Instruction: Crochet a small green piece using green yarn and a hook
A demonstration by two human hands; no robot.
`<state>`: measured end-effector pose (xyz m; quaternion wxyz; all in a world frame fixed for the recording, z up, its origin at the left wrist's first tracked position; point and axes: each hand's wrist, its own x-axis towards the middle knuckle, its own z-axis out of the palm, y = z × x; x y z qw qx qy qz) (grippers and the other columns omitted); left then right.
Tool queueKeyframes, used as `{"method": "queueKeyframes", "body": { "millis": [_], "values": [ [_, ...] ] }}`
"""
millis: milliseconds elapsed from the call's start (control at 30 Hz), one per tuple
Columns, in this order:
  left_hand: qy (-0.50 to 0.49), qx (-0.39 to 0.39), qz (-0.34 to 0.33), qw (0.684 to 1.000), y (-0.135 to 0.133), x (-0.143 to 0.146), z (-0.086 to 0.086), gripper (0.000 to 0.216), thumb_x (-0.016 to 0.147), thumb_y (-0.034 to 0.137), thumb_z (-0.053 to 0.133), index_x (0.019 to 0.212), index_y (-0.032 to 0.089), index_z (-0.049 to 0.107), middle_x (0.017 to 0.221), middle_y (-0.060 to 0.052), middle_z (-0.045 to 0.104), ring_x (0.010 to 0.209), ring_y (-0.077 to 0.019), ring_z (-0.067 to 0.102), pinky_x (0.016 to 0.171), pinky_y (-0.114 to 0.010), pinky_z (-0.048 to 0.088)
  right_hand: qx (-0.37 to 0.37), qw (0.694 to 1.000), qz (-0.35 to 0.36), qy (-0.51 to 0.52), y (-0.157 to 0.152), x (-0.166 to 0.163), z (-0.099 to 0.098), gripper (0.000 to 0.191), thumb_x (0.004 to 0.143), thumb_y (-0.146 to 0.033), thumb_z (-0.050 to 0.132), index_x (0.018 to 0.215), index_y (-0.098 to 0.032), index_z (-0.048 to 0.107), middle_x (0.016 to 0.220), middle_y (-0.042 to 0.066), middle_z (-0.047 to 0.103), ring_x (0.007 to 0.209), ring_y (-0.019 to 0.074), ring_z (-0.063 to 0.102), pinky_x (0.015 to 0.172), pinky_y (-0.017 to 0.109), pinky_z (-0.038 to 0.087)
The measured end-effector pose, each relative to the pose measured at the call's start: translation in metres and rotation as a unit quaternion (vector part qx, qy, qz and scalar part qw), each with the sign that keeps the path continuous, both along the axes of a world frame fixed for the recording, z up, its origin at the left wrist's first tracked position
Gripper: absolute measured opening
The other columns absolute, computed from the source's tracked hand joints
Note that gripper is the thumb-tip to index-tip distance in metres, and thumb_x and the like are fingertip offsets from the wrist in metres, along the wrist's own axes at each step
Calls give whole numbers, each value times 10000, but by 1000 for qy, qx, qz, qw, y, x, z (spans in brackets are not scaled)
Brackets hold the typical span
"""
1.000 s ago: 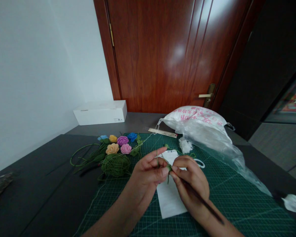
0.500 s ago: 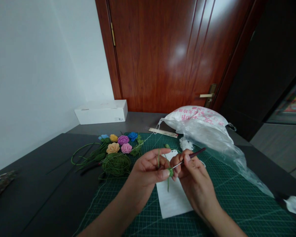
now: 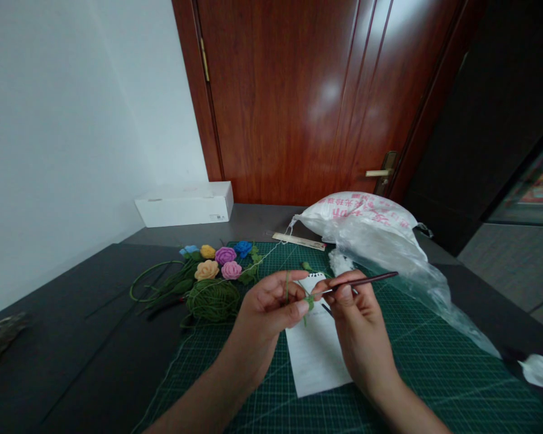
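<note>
Between thumb and fingers, my left hand (image 3: 271,307) pinches a small green crochet piece (image 3: 310,301), and a strand of green yarn runs over its raised index finger. My right hand (image 3: 355,319) grips a crochet hook (image 3: 366,280) with a dark handle, its metal tip reaching the green piece. Beneath both hands lies a white notepad (image 3: 319,355), partly covered by them. A ball of green yarn (image 3: 212,300) sits left of my left hand. Behind it rest several crocheted flowers (image 3: 226,255) in purple, pink, peach, yellow and blue with green stems.
A green cutting mat (image 3: 434,361) covers much of the dark table (image 3: 85,313). At the back right stands a large plastic bag (image 3: 366,217) with white filling, some stuffing (image 3: 341,262) beside it. A ruler (image 3: 298,242) and a white box (image 3: 185,205) lie farther back.
My right hand has turned the crochet hook flatter, its handle end now farther right. The green piece has risen slightly with my left fingers still around it.
</note>
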<state>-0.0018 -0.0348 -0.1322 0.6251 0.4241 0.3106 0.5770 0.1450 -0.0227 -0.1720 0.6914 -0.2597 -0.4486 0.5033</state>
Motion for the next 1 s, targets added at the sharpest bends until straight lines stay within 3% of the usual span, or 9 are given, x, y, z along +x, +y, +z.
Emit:
{"method": "queueKeyframes", "body": {
  "millis": [500,1000],
  "values": [
    [-25,-12,-28,999,-1,2,-2,389,700,141,844,1080,168,770,740,-13,673,616,-98,508,565,-244,346,-18,1000,8,6,-6,-2,7,178,948,-446,662,916,-271,647,837,-12,736,779,155,686,733,300,545],
    [-13,-1,-38,999,0,2,-5,377,716,138,832,1084,168,760,760,-30,698,628,-110,528,567,-247,353,14,1000,3,-9,-7,-1,10,127,982,-382,620,925,-272,650,828,5,739,735,164,691,665,297,570]
  ]
}}
